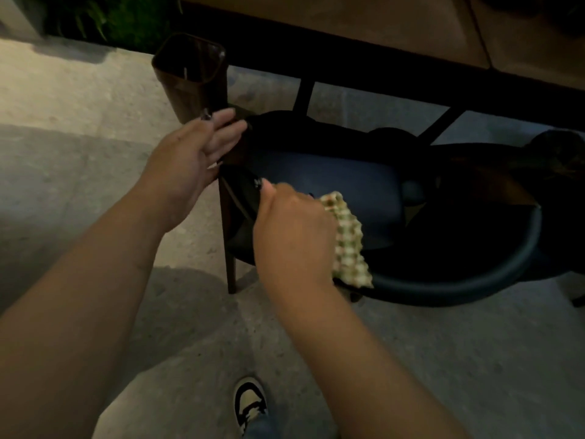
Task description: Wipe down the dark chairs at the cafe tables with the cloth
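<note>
as right hand [294, 229] grips, cloth [349, 242] beneath

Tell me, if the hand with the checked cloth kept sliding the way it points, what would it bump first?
Probably the chair's blue seat cushion: the right hand with the cloth points up and across it. Depth is unclear.

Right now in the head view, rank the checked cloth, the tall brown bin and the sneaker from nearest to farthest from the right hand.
From the right hand:
1. Checked cloth, held in that hand, against the chair.
2. Tall brown bin, up and left, beyond the left hand.
3. Sneaker, on the floor below; close to the bin's rank, though seemingly farther.
</note>
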A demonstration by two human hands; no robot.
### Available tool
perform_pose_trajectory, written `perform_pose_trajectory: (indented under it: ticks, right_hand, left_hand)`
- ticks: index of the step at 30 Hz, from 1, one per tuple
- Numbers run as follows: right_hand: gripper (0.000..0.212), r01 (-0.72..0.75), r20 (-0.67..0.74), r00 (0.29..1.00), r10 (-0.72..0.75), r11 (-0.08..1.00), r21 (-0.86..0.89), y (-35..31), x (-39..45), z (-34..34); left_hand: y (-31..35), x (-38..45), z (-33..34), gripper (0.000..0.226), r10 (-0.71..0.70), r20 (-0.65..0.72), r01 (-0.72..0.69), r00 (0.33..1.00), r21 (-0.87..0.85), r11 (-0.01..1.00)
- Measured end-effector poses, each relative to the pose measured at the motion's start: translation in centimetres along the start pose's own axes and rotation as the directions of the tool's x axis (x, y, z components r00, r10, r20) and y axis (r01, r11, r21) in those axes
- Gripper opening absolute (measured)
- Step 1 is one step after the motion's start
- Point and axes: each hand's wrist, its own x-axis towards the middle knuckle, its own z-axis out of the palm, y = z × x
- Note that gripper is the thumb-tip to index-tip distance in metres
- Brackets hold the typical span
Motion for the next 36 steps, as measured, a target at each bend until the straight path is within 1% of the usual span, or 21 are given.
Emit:
perform_pose_trajectory:
  ticks: [1,3,5,7,9,11,13,14,16,18,20,21,23,24,26,28,29,30,33,35,36]
  right_hand:
    - [0.033,0.003,0.025,1.0,-0.004,1.0,0.004,-0.7,0.7,0.5]
    - [0.037,-0.037,0.198,0.98,0.023,0.997,0.066,-1.9,2.2,1.5]
    - [0.043,-0.23,0.39,0.911,0.134,0.95,0.211,-2.6,4.1,2.6]
    - [0.044,-0.407,0.531,0.827,0.185,0.849,0.337,-2.3,5.7,3.1]
    - [0.042,-0.416,0.648,0.759,0.064,0.813,0.407,-1.4,6.2,2.6]
    - [0.035,-0.308,0.745,0.662,-0.084,0.875,0.372,0.2,5.5,1.5]
    - [0.028,-0.259,0.804,0.586,-0.102,0.916,0.305,1.8,4.6,0.3]
    - [0.026,-0.266,0.814,0.573,-0.096,0.918,0.295,2.3,4.3,0.0]
    - [0.029,-0.291,0.809,0.584,-0.058,0.916,0.277,2.3,4.5,0.1]
    - [0.035,-0.316,0.798,0.603,-0.004,0.917,0.243,1.5,5.5,1.2]
    - [0.037,-0.405,0.822,0.568,0.048,0.886,0.227,0.5,6.8,2.9]
    - [0.035,-0.501,0.848,0.522,0.087,0.836,0.223,0.0,7.4,3.8]
    - [0.029,-0.716,0.889,0.429,0.158,0.66,0.228,-0.4,8.8,6.2]
    - [0.03,-0.781,0.901,0.399,0.168,0.577,0.238,-0.7,9.5,7.8]
    - [0.036,-0.868,0.911,0.376,0.169,0.408,0.282,-1.3,10.9,10.5]
    - [0.037,-0.933,0.921,0.32,0.223,0.246,0.264,-2.0,12.3,12.7]
    - [0.036,-0.942,0.92,0.307,0.243,0.214,0.258,-2.2,12.8,13.9]
    - [0.032,-0.932,0.908,0.334,0.254,0.235,0.276,-2.3,13.3,14.9]
    - [0.025,-0.833,0.837,0.49,0.243,0.413,0.368,-2.1,14.1,16.3]
    - [0.03,-0.75,0.8,0.584,0.134,0.466,0.47,-1.2,14.2,16.4]
    - [0.032,-0.675,0.769,0.637,0.042,0.512,0.531,-0.8,14.0,16.3]
  left_hand:
    - [-0.1,0.3,-0.1,0.031,-0.018,-0.043,0.016,0.999,-0.062,0.998]
    - [-0.2,1.1,0.0,0.029,-0.046,-0.137,0.028,0.989,-0.129,0.991]
    - [0.0,2.0,0.4,0.035,-0.093,-0.236,0.047,0.967,-0.192,0.98]
    - [0.7,2.9,1.0,0.041,-0.187,-0.315,0.085,0.931,-0.31,0.947]
    - [1.1,3.2,2.1,0.037,-0.262,-0.338,0.122,0.904,-0.383,0.916]
    - [0.6,3.2,3.2,0.03,-0.294,-0.342,0.183,0.893,-0.32,0.929]
    - [-0.4,3.1,4.1,0.033,-0.265,-0.391,0.204,0.882,-0.19,0.96]
    - [-0.9,3.0,4.4,0.036,-0.243,-0.432,0.181,0.868,-0.181,0.967]
    - [-1.1,3.0,4.5,0.038,-0.218,-0.469,0.127,0.856,-0.219,0.967]
    - [-1.3,3.1,4.6,0.037,-0.201,-0.508,0.122,0.838,-0.184,0.975]
    - [-1.2,3.1,4.6,0.031,-0.185,-0.526,0.119,0.83,-0.157,0.98]
    - [-1.2,3.2,4.6,0.027,-0.179,-0.538,0.12,0.824,-0.143,0.982]
    - [-1.4,3.2,4.5,0.029,-0.158,-0.555,0.133,0.817,-0.085,0.987]
    - [-1.5,3.3,4.4,0.03,-0.145,-0.56,0.138,0.816,-0.056,0.989]
    - [-1.9,3.5,4.3,0.029,-0.125,-0.565,0.144,0.816,-0.011,0.99]
    - [-2.3,3.7,4.2,0.028,-0.113,-0.579,0.142,0.808,0.004,0.99]
    - [-2.4,3.7,4.2,0.027,-0.113,-0.581,0.133,0.806,-0.007,0.991]
    - [-2.4,3.7,4.2,0.027,-0.11,-0.582,0.119,0.806,-0.023,0.993]
    - [-2.3,3.6,4.3,0.028,-0.089,-0.595,0.085,0.799,-0.035,0.996]
    - [-2.6,3.3,4.4,0.037,-0.075,-0.613,0.081,0.786,-0.017,0.997]
    - [-2.6,3.3,4.5,0.044,-0.073,-0.623,0.083,0.779,-0.013,0.996]
